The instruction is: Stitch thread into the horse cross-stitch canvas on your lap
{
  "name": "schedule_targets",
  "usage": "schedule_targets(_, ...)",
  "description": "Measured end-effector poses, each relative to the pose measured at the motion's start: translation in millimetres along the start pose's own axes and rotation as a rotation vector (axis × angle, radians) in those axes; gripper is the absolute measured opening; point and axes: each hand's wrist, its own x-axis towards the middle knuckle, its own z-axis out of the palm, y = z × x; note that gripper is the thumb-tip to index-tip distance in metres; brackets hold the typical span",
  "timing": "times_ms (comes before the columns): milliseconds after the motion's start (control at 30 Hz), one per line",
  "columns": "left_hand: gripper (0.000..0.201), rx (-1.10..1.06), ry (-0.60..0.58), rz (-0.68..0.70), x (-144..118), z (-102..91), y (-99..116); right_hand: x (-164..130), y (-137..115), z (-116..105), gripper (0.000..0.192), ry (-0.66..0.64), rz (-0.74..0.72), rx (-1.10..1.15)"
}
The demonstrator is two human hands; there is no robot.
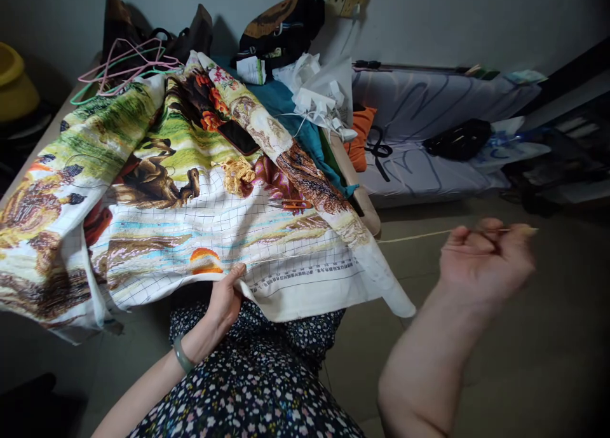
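A large cross-stitch cloth [267, 234] with a printed grid and coloured patches lies spread over a table, its near edge hanging at my lap. My left hand [226, 301] grips that edge, thumb on top and fingers hidden beneath. Out to the right, my right hand [486, 260] is closed in a pinch, raised well clear of the cloth. From it a pale yellow thread [414, 238] runs taut back to the fabric; whether a needle is in the fingers I cannot make out. Orange thread snips [291, 204] and a bundle of yellow thread [239, 175] rest on the cloth.
A dark phone [237, 136] lies on the cloth. Behind it are clothes hangers [128, 63], a black bag [281, 34] and white chargers with cables [324, 101]. A covered sofa [405, 107] stands at the right, holding a black plastic bag [457, 139].
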Motion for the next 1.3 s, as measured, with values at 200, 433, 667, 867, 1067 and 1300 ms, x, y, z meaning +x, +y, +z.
schedule_targets(200,0.047,-0.002,0.023,-0.023,2,1.1,0,-49,35,34,0.018,-0.086,0.167,0.018)
schedule_targets(433,0.041,0.042,0.032,-0.069,1,1.8,2,-189,96,107,0.017,-0.822,0.644,-0.377)
schedule_targets(667,0.037,0.055,0.034,-0.093,1,0.5,2,-193,103,110,0.021,-0.854,0.515,-0.494)
schedule_targets(867,0.037,0.037,0.038,-0.097,2,0.1,1,-192,107,108,0.023,-0.888,0.486,-0.525)
schedule_targets(1067,0.033,0.032,0.032,-0.102,2,1.1,2,-188,102,111,0.023,-0.926,0.416,-0.593)
schedule_targets(1300,0.030,0.011,0.047,-0.089,0,2.9,1,-195,96,121,0.023,-0.926,0.118,-0.854)
